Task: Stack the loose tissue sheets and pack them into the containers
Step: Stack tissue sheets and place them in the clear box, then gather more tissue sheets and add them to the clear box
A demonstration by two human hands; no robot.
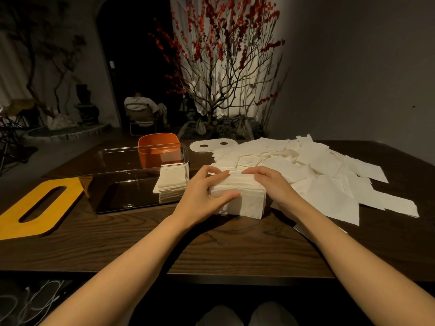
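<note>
Near centre of table [235,250]: tissue stack [242,196] gripped from both sides, left hand [202,194] thumb curled over near face, right hand [270,182] fingers curled on top. Left: clear box [131,170], 1 stack inside. Right: loose sheets [317,165].

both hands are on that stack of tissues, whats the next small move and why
Probably lift the tissue stack and carry it left into the clear container. The left hand and right hand grip the stack from both sides, and it looks squared up. The container is open on top, with one stack at its right end and free room to that stack's left.
</note>
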